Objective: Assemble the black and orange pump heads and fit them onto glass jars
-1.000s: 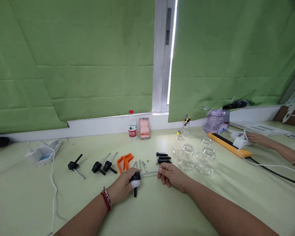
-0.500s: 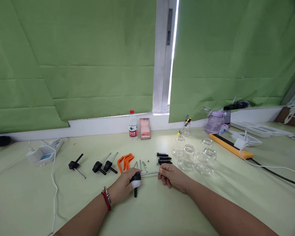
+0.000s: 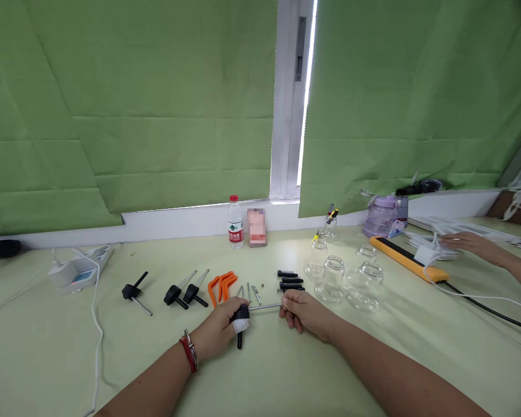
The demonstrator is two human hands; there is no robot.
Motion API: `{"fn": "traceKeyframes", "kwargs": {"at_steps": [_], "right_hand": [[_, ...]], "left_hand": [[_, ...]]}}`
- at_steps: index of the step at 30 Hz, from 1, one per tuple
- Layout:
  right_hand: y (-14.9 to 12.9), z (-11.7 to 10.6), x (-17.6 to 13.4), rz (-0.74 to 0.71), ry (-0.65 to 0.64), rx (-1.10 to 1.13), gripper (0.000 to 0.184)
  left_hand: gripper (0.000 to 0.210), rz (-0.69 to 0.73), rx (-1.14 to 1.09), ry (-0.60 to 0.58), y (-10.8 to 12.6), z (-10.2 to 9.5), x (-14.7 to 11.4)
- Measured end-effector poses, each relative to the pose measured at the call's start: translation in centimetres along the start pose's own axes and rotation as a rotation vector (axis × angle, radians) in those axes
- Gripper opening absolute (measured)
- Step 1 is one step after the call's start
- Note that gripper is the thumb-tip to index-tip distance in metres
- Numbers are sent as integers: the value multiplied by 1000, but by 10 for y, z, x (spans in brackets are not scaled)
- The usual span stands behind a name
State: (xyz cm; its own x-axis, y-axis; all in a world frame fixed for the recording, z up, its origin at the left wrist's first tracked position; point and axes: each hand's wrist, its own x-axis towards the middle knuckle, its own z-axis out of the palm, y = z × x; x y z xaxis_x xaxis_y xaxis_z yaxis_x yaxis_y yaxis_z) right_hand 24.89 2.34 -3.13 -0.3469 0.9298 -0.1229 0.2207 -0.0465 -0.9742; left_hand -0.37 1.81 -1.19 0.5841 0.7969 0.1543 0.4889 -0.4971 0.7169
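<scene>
My left hand is closed around a round black cap that has a thin metal rod and a black stem sticking out of it. White tape wraps one finger of that hand. My right hand pinches the far end of the rod, whose tip is hidden in the fingers. Orange bent levers and small metal pins lie just beyond my left hand. Black tubes with springs lie beyond my right hand. Similar black caps with rods rest to the left.
Clear glass jars stand at the right, near an orange power strip. A water bottle stands by the wall. A white cable runs down the left side. Another person's hand is over white papers at far right.
Another person's hand and forearm have come into view at the far right, over the papers. My two hands and the black cap with its rod stay where they were.
</scene>
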Motion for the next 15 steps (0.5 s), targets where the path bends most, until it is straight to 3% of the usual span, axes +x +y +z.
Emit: {"fn": "traceKeyframes", "kwargs": {"at_steps": [15], "right_hand": [[-2,1,-1,-8,1,14,31]], "left_hand": [[28,10,-12,9,-2,1,0]]}}
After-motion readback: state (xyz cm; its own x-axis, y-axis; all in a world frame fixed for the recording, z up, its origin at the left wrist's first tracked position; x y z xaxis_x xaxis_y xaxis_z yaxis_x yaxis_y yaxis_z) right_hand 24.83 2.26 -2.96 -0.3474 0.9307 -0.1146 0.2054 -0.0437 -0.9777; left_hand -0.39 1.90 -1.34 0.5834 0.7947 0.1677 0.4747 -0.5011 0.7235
